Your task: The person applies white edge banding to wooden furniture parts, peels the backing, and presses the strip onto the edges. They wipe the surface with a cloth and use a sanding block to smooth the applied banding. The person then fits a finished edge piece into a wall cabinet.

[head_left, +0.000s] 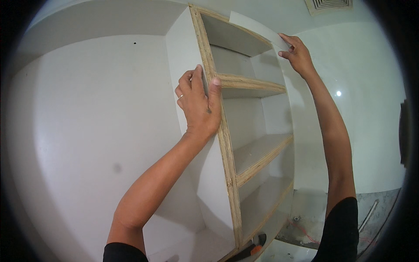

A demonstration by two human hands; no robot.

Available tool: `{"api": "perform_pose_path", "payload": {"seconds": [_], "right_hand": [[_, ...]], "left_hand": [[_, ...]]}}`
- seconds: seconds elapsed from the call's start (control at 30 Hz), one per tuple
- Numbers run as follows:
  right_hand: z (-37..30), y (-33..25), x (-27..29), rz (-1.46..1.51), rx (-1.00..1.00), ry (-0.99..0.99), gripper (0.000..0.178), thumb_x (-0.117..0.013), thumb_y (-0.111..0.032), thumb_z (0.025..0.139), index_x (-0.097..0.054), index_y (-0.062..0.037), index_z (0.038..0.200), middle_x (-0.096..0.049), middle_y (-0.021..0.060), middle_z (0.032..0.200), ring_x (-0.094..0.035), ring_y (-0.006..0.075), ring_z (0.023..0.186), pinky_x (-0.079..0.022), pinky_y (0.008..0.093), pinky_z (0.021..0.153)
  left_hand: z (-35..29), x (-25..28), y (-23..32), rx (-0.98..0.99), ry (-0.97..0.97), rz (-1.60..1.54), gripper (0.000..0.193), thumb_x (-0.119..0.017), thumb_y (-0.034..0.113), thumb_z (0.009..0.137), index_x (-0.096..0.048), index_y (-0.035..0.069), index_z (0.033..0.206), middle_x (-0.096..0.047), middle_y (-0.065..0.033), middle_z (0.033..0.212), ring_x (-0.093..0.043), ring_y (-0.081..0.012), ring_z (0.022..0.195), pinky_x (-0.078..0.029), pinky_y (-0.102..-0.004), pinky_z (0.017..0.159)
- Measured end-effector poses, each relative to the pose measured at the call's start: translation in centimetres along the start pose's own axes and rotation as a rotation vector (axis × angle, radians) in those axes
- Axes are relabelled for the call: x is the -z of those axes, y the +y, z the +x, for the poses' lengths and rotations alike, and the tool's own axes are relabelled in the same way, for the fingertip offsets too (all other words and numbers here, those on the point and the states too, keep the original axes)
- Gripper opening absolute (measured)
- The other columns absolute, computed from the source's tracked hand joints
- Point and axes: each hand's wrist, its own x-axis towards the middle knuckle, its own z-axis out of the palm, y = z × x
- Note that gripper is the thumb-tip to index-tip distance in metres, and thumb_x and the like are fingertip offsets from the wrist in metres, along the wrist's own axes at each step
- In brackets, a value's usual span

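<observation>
A white shelf cabinet with bare plywood front edges stands before me. My left hand (198, 105) lies around its upright panel (229, 187), with the thumb on the front edge and the fingers along the white side face. At the top, a thin, flat white strip (254, 26) runs along the front edge of the uppermost board. My right hand (299, 56) pinches the strip's right end between thumb and fingers near the cabinet's upper right corner. Below my left hand, the plywood-edged shelf (264, 160) crosses the cabinet.
A black and orange tool (252, 250) lies at the cabinet's foot. To the left is a wide white recess panel (100, 113). A ceiling vent (329, 5) sits at upper right. Lower right, a white pipe (369, 215) and thin red wires (305, 230) show by a rough grey wall.
</observation>
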Motion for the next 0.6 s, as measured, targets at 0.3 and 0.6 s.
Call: {"api": "perform_pose_path", "payload": {"seconds": [0.3, 0.6], "right_hand": [[6.1, -1.7, -5.7, -0.163, 0.073, 0.084, 0.067, -0.083, -0.008, 0.083, -0.064, -0.0192, 0.146, -0.069, 0.0132, 0.13, -0.067, 0.0348, 0.117, -0.053, 0.045, 0.104], [8.8, -1.6, -9.1, -0.34, 0.049, 0.11, 0.064, -0.078, -0.004, 0.086, -0.065, -0.0206, 0.146, -0.069, 0.0143, 0.129, -0.066, 0.0363, 0.119, -0.054, 0.0468, 0.105]], "left_hand": [[-0.4, -0.1, -0.4, -0.071, 0.047, -0.045, 0.062, -0.047, 0.042, 0.112, -0.044, -0.003, 0.155, -0.04, -0.0261, 0.147, -0.037, -0.0392, 0.134, -0.03, -0.0545, 0.115], [-1.2, -0.4, 0.4, -0.075, 0.094, -0.087, 0.059, -0.052, 0.038, 0.11, -0.046, -0.002, 0.153, -0.046, -0.0225, 0.143, -0.04, -0.0369, 0.133, -0.03, -0.0508, 0.116]]}}
